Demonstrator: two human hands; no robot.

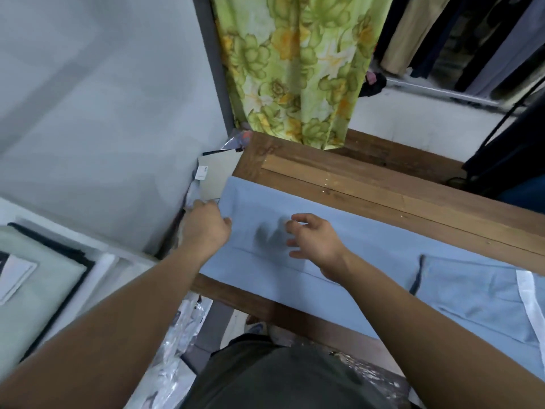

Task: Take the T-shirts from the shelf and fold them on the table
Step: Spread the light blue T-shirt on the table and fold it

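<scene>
Left hand [206, 228] is pinching the blue T-shirt's [368, 249] end; right hand [315, 240] is hovering released beside it; an uneven pull could skew the fold.

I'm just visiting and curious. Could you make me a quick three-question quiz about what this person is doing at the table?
1. True or false: the blue T-shirt lies on the wooden table.
2. Which hand is at the shirt's end by the wall: A left hand, B right hand?
3. What hangs beyond the table's far edge?

Key: 1 true. 2 A. 3 a green floral cloth.
</scene>
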